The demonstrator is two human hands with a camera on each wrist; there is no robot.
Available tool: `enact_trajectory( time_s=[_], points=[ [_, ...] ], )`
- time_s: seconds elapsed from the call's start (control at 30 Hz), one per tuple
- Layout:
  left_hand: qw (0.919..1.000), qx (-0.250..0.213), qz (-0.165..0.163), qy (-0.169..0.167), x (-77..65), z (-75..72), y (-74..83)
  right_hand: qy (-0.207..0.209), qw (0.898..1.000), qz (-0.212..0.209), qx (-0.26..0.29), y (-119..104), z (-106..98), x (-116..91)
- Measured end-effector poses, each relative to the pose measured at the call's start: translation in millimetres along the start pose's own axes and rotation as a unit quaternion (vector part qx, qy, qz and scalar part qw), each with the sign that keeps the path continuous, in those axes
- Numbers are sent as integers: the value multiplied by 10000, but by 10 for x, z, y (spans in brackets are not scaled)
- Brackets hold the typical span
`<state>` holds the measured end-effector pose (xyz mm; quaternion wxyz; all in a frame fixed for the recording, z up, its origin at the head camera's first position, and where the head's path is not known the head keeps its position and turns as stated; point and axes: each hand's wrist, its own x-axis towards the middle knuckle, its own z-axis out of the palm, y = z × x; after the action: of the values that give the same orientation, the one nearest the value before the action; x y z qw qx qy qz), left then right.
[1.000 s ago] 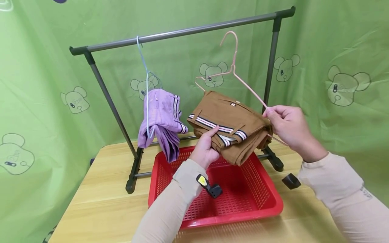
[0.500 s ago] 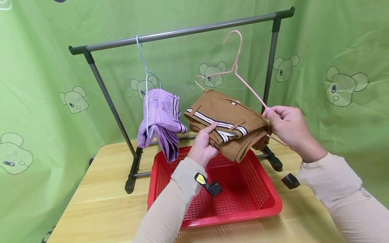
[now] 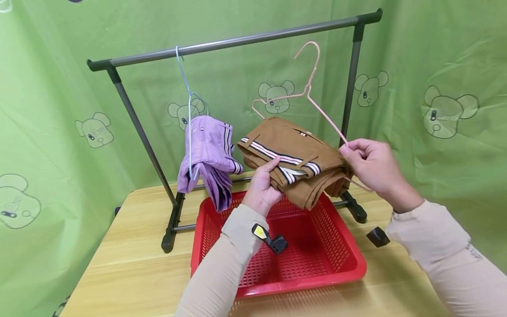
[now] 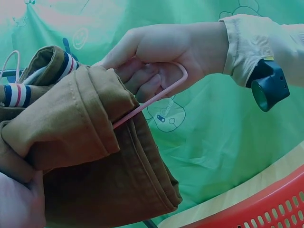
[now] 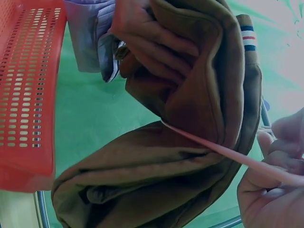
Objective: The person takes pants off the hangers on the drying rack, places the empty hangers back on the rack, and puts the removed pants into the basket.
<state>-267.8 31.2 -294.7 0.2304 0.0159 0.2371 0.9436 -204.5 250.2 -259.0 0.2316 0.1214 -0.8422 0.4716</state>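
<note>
Brown trousers (image 3: 293, 145) with a striped waistband lie folded over the lower bar of a pink wire hanger (image 3: 326, 118), above the red basket. My left hand (image 3: 263, 189) grips them at the waistband, thumb on top and fingers underneath, as the right wrist view shows. At the hanger's right side my right hand (image 3: 374, 167) pinches the wire between thumb and fingers; the hanger's right corner (image 4: 183, 76) passes by the palm in the left wrist view. The hanger's hook stands free of the rail. Purple trousers (image 3: 207, 145) hang on a blue hanger (image 3: 190, 127) to the left.
A metal clothes rack (image 3: 233, 42) stands on the wooden table (image 3: 130, 246), its rail running behind both hangers. Below my hands, between the rack's feet and me, sits a red perforated basket (image 3: 301, 281). A green curtain (image 3: 51, 88) surrounds the table.
The brown trousers have shifted slightly left and up with my left hand. The pink hanger's hook has tilted to the right. Both grips stay the same.
</note>
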Motion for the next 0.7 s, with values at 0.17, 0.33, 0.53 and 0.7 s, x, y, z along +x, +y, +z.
enact_trajectory(
  time_s=[0.17,0.33,0.53,0.7],
  points=[
    [9999,12,42,-122,-14,-1,13,-202,9994,-193,182,5,-3,-31],
    [9997,52,162,-202,-22,13,28,-355,9980,-480,218,35,-2,-47],
    [9996,4,224,-180,-13,20,38,-367,9951,-912,-78,89,12,-82],
    [9996,-46,181,-202,-6,-1,42,-498,9931,-1061,6,93,18,-96]
  ],
)
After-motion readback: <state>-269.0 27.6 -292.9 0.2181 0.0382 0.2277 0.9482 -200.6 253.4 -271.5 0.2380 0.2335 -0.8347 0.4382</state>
